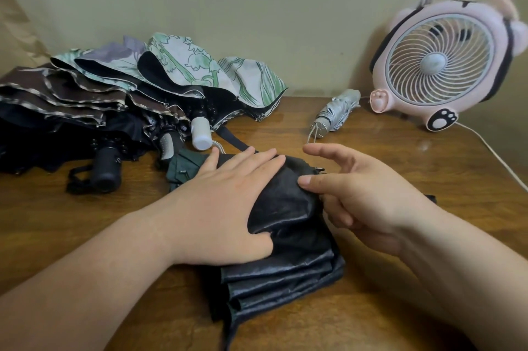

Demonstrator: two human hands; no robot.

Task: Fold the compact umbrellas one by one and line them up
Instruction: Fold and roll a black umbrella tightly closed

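Table (371, 308) of brown wood holds a dark umbrella (285, 265) in the middle, and the left hand (225, 202) lies flat on it, fingers straight, pressing the cloth. The right hand (363, 199) pinches the cloth edge with its thumb and curled fingers, and its pointer finger sticks out. A pile of loose umbrellas (114, 88) sits back left, and one folded silver umbrella (334, 113) lies near a pink fan (440, 62).
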